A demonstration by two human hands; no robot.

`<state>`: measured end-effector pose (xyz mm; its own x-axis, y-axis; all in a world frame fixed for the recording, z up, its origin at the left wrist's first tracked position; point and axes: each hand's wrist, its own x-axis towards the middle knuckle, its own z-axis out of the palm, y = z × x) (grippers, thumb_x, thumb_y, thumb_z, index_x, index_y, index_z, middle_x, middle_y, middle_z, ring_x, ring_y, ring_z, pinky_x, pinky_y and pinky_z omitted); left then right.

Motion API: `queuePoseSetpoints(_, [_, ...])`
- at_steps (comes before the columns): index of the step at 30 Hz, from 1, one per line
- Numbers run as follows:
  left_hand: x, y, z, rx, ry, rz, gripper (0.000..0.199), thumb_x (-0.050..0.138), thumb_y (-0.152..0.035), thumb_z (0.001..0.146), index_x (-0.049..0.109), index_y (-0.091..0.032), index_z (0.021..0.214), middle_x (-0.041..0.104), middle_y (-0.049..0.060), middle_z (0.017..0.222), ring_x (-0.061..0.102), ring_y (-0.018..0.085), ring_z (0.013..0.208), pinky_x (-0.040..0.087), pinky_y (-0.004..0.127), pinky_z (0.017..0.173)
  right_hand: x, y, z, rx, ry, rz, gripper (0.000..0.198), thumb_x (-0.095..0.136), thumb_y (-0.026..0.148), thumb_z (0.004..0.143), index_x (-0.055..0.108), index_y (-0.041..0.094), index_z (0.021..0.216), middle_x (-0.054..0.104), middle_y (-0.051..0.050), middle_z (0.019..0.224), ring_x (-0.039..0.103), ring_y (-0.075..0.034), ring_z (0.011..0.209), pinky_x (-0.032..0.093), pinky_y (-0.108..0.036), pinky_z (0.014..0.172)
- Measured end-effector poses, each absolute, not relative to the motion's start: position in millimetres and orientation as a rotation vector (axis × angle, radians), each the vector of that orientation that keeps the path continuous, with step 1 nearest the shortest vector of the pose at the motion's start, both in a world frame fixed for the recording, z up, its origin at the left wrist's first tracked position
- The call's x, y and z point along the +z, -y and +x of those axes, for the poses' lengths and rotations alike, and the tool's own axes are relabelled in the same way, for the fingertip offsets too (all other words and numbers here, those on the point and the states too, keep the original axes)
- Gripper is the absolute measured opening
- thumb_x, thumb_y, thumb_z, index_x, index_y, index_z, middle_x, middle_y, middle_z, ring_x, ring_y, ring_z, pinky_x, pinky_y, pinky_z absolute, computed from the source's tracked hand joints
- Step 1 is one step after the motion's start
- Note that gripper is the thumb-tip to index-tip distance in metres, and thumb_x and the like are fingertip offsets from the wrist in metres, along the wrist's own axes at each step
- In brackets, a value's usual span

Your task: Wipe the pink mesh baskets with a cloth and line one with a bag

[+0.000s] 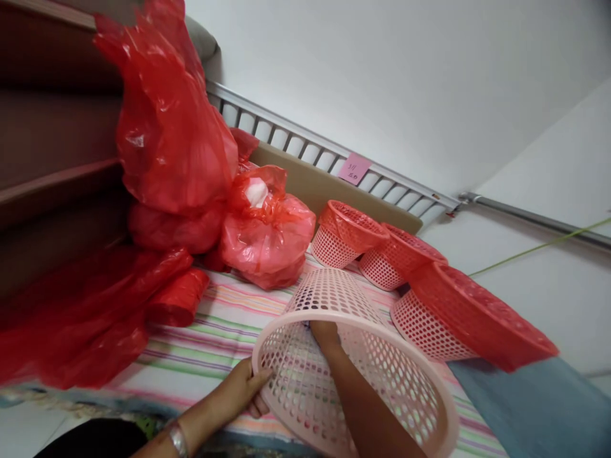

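Observation:
A pink perforated plastic wastebasket (344,315) lies tipped with its wide mouth toward me on a striped cloth (229,324). My left hand (251,388), a silver bracelet on its wrist, pinches the basket's rim at the left. My right hand (325,334) reaches deep inside the basket. Its fingers are mostly hidden toward the base; I cannot make out whether they hold something. Close behind stand three similar baskets, a left one (331,248), a middle one (379,270) and a right one (427,327), each with a red plastic bag over its rim.
Stuffed red plastic bags (172,127) are heaped at the left, with another knotted bag (270,242) beside them. A roll of red bags (176,298) trails loose film leftward. A metal rail (296,137) with a pink note (354,168) runs along the wall.

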<state>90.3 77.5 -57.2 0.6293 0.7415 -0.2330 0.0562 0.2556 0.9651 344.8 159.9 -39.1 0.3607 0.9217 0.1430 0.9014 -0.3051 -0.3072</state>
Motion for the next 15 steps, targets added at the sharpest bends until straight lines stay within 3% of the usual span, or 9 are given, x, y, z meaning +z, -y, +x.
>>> queuePoseSetpoints(5, [-68,-71,98,0.631,-0.809,1.224,0.057,0.04,-0.069,0.077,0.056,-0.014,0.079,0.059,0.003,0.047,0.058,0.017,0.043,0.048,0.029,0.045,-39,-112,308,0.224,1.615,-2.224,0.052,0.046,0.017,0.072,0.052,0.018,0.124,0.063,-0.008,0.115,0.058,-0.021,0.106,0.042,-0.032,0.092])
queuePoseSetpoints(8, [-64,-75,96,0.662,-0.844,1.254,0.057,0.038,-0.069,0.078,0.056,-0.015,0.078,0.059,0.002,0.046,0.057,0.018,0.042,0.047,0.029,0.043,-52,-49,277,0.374,1.71,-1.938,0.055,0.046,0.012,0.067,0.053,0.019,0.12,0.061,-0.006,0.118,0.055,-0.019,0.11,0.039,-0.03,0.096])
queuePoseSetpoints(11, [-59,-76,96,0.82,-0.809,1.389,0.051,0.04,-0.061,0.082,0.059,-0.014,0.08,0.067,0.006,0.065,0.063,0.02,0.065,0.051,0.03,0.062,-63,2,257,0.323,1.846,-1.912,0.066,0.049,0.006,0.054,0.055,0.02,0.118,0.06,-0.008,0.118,0.052,-0.024,0.113,0.037,-0.035,0.099])
queuePoseSetpoints(13, [-58,-76,98,0.892,-0.788,1.455,0.048,0.041,-0.057,0.084,0.06,-0.013,0.082,0.069,0.007,0.076,0.063,0.02,0.075,0.05,0.029,0.07,-61,12,252,0.284,1.831,-1.916,0.058,0.05,0.007,0.058,0.057,0.021,0.114,0.062,-0.008,0.113,0.054,-0.024,0.108,0.04,-0.034,0.094])
queuePoseSetpoints(15, [-57,-75,100,0.828,-0.815,1.438,0.05,0.039,-0.059,0.084,0.058,-0.013,0.087,0.067,0.005,0.066,0.062,0.019,0.061,0.05,0.028,0.058,-55,2,255,0.237,1.746,-1.945,0.044,0.05,0.013,0.068,0.059,0.023,0.11,0.064,-0.007,0.107,0.057,-0.023,0.102,0.043,-0.03,0.088])
